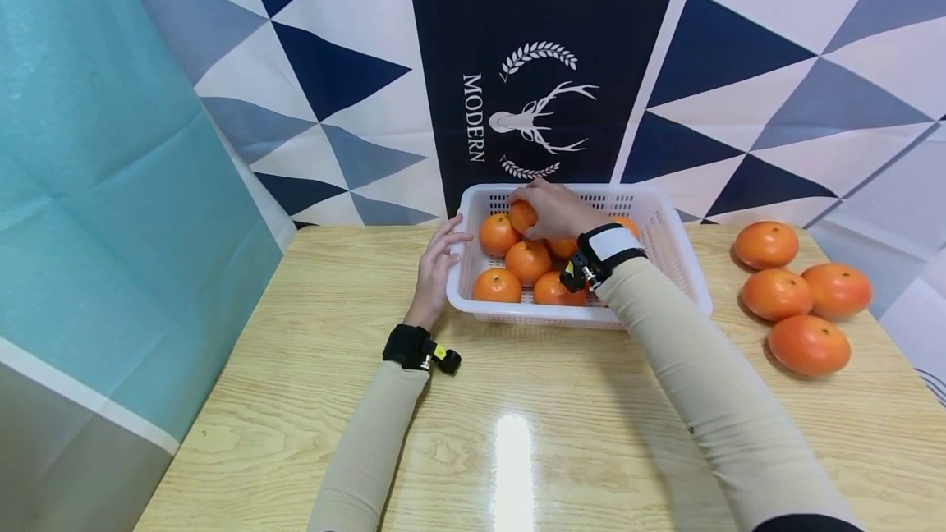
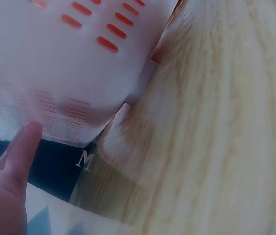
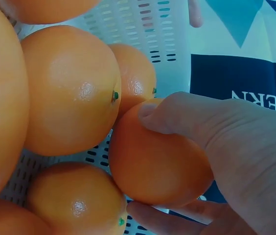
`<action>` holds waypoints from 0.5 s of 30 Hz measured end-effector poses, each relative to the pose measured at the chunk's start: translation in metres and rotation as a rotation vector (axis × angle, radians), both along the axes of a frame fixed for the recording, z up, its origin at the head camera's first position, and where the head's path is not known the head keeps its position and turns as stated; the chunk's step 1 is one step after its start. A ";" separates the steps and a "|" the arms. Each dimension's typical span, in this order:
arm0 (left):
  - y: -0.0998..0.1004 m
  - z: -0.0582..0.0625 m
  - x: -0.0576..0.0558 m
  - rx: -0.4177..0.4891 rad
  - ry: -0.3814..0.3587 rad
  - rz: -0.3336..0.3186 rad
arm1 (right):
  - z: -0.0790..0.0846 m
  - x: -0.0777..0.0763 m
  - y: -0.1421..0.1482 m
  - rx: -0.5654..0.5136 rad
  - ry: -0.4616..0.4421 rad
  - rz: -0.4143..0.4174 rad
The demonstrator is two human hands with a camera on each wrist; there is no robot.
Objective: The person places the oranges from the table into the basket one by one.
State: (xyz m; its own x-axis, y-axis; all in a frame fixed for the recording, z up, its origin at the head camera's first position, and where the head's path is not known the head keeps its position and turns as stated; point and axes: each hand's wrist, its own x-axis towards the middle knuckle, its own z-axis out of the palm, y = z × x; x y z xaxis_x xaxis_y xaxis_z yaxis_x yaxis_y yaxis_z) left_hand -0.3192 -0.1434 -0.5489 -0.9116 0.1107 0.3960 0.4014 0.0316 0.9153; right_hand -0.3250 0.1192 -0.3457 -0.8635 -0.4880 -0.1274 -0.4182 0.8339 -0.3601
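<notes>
A white plastic basket (image 1: pixel 532 313) with slotted walls stands at the back of the table, holding several oranges (image 1: pixel 528 262). Inside its far left part, my right hand (image 1: pixel 557 212) grips one orange (image 1: pixel 522 217). The right wrist view shows the thumb over this orange (image 3: pixel 160 156) and fingers beneath it, with other oranges (image 3: pixel 72 90) close by. My left hand (image 1: pixel 436 265) rests at the basket's left rim with its fingers extended. In the left wrist view, fingers of this hand (image 2: pixel 8 181) lie near the basket wall (image 2: pixel 30 58).
Several more oranges (image 1: pixel 778 294) lie grouped on the wooden table (image 1: pixel 473 417) to the right of the basket. Behind the table hangs a patterned cloth (image 1: pixel 547 15) with a deer print. A teal sheet (image 1: pixel 133 171) hangs along the left side.
</notes>
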 end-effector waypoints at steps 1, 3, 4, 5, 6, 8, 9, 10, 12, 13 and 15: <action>0.000 0.000 0.000 0.002 -0.003 0.000 | 0.000 0.000 0.000 0.000 0.001 0.001; 0.000 -0.001 0.000 0.005 -0.012 0.000 | 0.000 0.001 0.000 -0.002 0.007 0.007; -0.001 -0.001 0.000 0.008 -0.015 -0.001 | 0.001 0.002 0.000 -0.003 0.007 0.008; -0.001 -0.001 0.000 0.008 -0.016 -0.002 | 0.001 0.002 0.000 -0.007 0.006 0.006; -0.001 -0.001 0.000 0.008 -0.017 -0.004 | 0.001 0.003 0.000 -0.010 0.001 0.002; -0.001 -0.001 0.000 0.007 -0.019 -0.007 | 0.001 0.004 0.000 -0.022 -0.009 -0.004; 0.000 -0.001 0.000 0.006 -0.019 -0.007 | 0.001 0.004 0.000 -0.030 -0.013 -0.008; 0.000 -0.001 0.001 0.006 -0.018 -0.005 | 0.001 0.005 0.001 -0.037 -0.016 -0.010; 0.001 0.001 0.003 0.008 -0.017 0.003 | 0.001 0.005 0.001 -0.046 -0.017 -0.010; 0.002 0.003 0.005 0.012 -0.019 0.009 | 0.001 0.004 0.002 -0.048 -0.014 -0.006; 0.006 0.013 0.013 0.000 -0.001 0.026 | 0.003 0.004 0.003 -0.051 -0.010 -0.002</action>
State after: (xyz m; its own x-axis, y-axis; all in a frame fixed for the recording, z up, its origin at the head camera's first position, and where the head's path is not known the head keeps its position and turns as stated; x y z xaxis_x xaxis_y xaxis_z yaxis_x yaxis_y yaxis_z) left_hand -0.3059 -0.1378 -0.5364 -0.9146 0.0870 0.3948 0.3993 0.0417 0.9159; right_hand -0.3211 0.1220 -0.3430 -0.8634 -0.4921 -0.1113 -0.4124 0.8154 -0.4062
